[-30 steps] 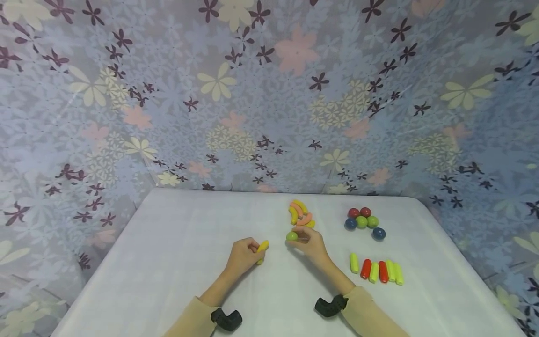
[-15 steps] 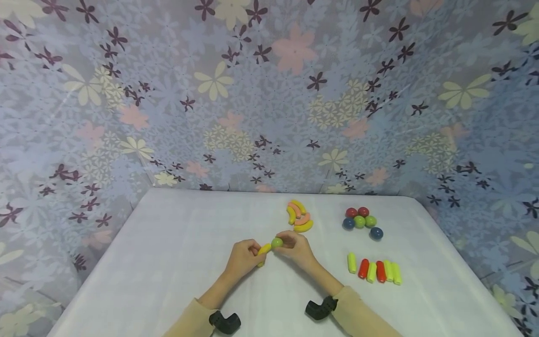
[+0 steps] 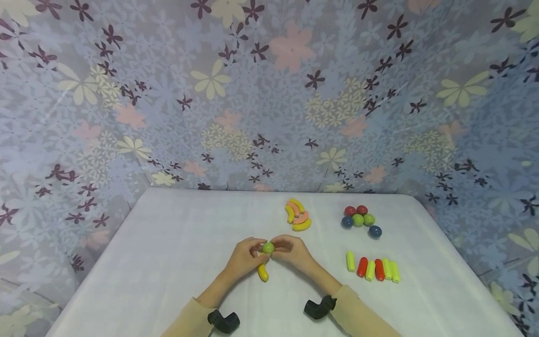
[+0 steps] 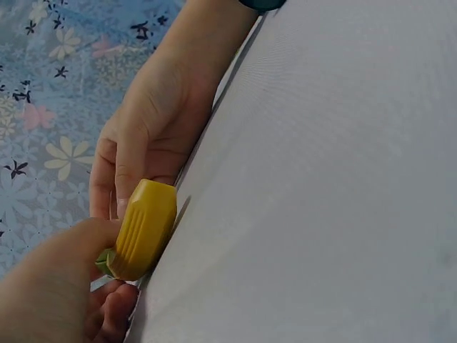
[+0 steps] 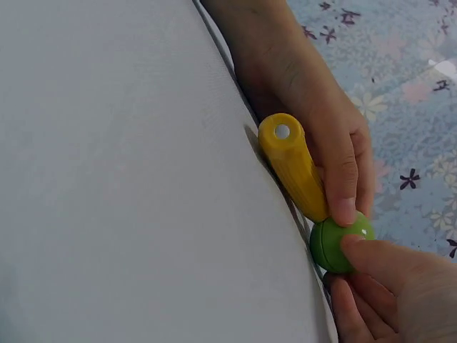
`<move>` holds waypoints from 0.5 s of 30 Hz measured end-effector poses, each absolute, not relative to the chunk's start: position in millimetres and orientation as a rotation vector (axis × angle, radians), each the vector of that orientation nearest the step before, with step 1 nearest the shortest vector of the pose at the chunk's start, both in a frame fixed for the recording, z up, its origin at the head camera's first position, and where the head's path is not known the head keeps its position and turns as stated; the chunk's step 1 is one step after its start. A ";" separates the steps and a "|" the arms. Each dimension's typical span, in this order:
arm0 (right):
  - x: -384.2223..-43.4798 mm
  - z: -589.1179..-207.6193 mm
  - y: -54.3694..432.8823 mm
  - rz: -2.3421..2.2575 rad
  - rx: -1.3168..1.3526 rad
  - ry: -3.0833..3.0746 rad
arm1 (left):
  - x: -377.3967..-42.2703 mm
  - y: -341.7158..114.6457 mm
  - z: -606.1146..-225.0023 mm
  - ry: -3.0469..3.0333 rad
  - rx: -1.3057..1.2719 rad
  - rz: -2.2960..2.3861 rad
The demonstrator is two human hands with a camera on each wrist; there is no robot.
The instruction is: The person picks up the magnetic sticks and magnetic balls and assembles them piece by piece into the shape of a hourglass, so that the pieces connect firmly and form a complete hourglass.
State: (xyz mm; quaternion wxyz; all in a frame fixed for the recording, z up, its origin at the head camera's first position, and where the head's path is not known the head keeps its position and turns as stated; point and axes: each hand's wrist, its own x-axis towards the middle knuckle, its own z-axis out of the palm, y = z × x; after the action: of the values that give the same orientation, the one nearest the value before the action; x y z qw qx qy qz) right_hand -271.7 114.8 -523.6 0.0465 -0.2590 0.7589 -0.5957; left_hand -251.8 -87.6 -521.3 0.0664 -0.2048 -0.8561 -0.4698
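In front of me, my left hand [image 3: 245, 257] and right hand [image 3: 293, 251] meet over a green ball [image 3: 268, 248] with a dark seam. Both hands pinch it, thumb and fingers on opposite sides. From the ball a ribbed, curved yellow rod [image 3: 263, 273] points back toward my body, its upper end against the ball beside my left thumb. The right wrist view shows a small silvery disc in the free end of this yellow rod [image 5: 300, 171]. In the left wrist view the rod [image 4: 146, 230] covers most of the green ball [image 4: 105, 262].
Behind my hands lie yellow and pink curved rods [image 3: 301, 225]. To the right, red, green and blue balls [image 3: 358, 220] form a group, and short red and lime rods [image 3: 379, 270] line up closer. A white cloth covers the table [image 3: 181, 234]; a floral curtain hangs behind.
My right hand has brought the green ball left and toward me to the yellow rod. The rod has turned to point toward my body, and my left fingers have shifted onto the ball.
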 end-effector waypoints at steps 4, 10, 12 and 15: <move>-264.7 -507.0 114.5 -1.825 -0.802 2.346 | -254.3 -86.4 -522.6 -2.565 -0.661 -1.400; -273.9 -503.4 120.1 -1.820 -0.520 2.699 | -253.2 -85.1 -519.6 -2.567 -0.698 -1.393; -281.6 -508.7 125.4 -1.862 -0.417 2.755 | -252.4 -85.8 -519.3 -2.580 -0.695 -1.388; -289.1 -509.3 135.9 -1.898 -0.379 2.839 | -252.2 -86.7 -520.1 -2.595 -0.697 -1.380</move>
State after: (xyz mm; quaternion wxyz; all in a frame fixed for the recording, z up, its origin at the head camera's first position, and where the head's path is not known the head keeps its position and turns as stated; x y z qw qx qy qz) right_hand -289.1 135.9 -509.3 -0.1466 -0.1091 0.8174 -0.5464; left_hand -252.2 -86.7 -520.1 0.0603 -0.2302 -0.8575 -0.4561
